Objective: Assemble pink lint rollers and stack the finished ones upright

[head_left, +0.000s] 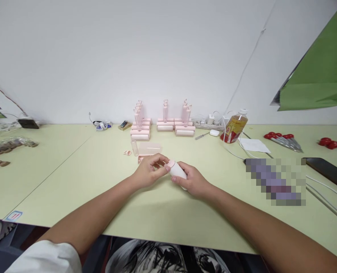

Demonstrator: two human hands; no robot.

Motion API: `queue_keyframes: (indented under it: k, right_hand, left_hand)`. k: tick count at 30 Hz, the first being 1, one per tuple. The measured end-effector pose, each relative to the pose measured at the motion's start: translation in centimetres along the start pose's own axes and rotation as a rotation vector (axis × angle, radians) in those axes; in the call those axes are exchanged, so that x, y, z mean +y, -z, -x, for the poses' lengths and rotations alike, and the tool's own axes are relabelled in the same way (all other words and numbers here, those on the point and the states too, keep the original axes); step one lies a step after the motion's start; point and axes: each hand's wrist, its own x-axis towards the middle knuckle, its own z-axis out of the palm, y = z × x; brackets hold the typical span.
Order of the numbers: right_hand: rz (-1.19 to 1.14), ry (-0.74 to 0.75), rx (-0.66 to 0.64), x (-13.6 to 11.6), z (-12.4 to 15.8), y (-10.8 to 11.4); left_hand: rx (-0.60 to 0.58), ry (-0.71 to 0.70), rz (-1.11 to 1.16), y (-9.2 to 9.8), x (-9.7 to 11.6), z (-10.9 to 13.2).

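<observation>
A white roll with a pink end (178,170), which looks like a lint roller's roll, is held tilted just above the table in front of me. My right hand (196,180) wraps round its white side. The fingers of my left hand (151,172) close on the pink end, thumb and fingertips touching it. Beyond my left hand lie a translucent pink cover (150,148), a clear pinkish tube (134,148) and a small pink ring-shaped piece (127,152). Another pink part (140,159) is partly hidden behind my left fingers.
Against the wall stand several pink handles (165,112) on pink-and-white rollers (184,131). To the right are a screwdriver (201,135), a power strip (209,126), a leaning bottle (234,127), paper (254,145), red-handled tools (282,139) and white cables (327,189). A cable bundle (102,125) lies left.
</observation>
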Motion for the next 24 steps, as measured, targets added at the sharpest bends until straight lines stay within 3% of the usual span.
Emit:
queue_keyframes:
  k: [5,7,10,11,12,15,16,17,19,21,24]
  right_hand:
    - [-0.001,0.007,0.02,-0.2,-0.1,0.0]
    - [0.008,0.009,0.037,-0.4,-0.1,0.0]
    - [0.008,0.005,0.057,-0.6,0.0,0.0]
    - [0.004,0.009,0.064,-0.6,0.0,0.0]
    - [0.0,0.025,0.071,-0.6,0.0,0.0]
    - [-0.014,0.094,0.071,-0.5,0.1,-0.1]
    - [-0.015,0.102,0.066,-0.5,0.1,-0.1]
    - [-0.013,0.096,0.062,-0.5,0.2,-0.1]
    - [-0.001,0.064,0.066,-0.5,0.2,0.0]
    - [0.002,0.044,0.085,-0.5,0.2,0.0]
    - [-0.04,0.03,0.121,-0.5,0.2,0.2]
  left_hand:
    - [-0.025,-0.055,-0.007,0.1,-0.6,0.0]
    - [0.069,-0.139,-0.047,0.1,-0.7,0.2]
    - [0.339,-0.29,-0.117,-0.1,-0.6,0.4]
    - [0.373,-0.318,-0.141,-0.2,-0.4,0.5]
    - [0.329,-0.331,-0.167,-0.2,-0.2,0.6]
    - [-0.03,-0.341,-0.253,0.1,0.5,0.7]
    - [-0.092,-0.343,-0.27,0.4,0.7,0.6]
    - [-0.075,-0.339,-0.281,0.8,0.8,0.5]
    - [0.085,-0.262,-0.319,2.1,1.0,0.1]
    - [0.15,-0.074,-0.441,3.3,0.9,-0.3]
    - [-0.051,0.238,-0.754,4.5,0.7,-0.6]
